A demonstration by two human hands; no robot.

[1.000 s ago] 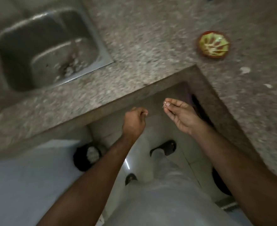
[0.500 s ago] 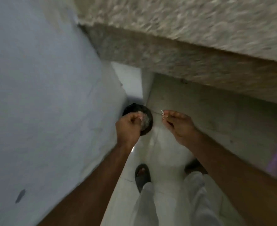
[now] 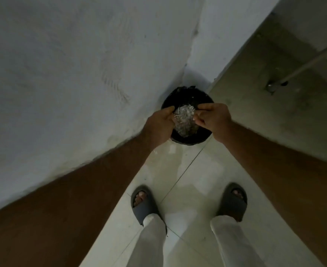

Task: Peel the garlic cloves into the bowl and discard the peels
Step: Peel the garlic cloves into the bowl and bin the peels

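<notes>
A round black bin (image 3: 187, 141) stands on the floor in the corner, and a pale heap of garlic peels (image 3: 184, 122) lies inside it. Both my hands hover just above its opening. My left hand (image 3: 158, 125) is over the bin's left rim with fingers curled, and thin peel slivers stick out at its fingertips. My right hand (image 3: 212, 118) is over the right rim, thumb and fingertips bunched together; any peel pinched between them is too small to make out. No bowl or garlic cloves are in view.
A white wall (image 3: 72, 74) runs along the left, close to my left arm. A grey concrete face with a pipe (image 3: 303, 64) rises on the right. My feet in dark slippers (image 3: 143, 203) stand on pale floor tiles (image 3: 187, 180).
My view swung from the counter and sink down to the floor corner. Both hands moved out over the bin, and the right hand's fingers closed from a flat pinch into a bunch.
</notes>
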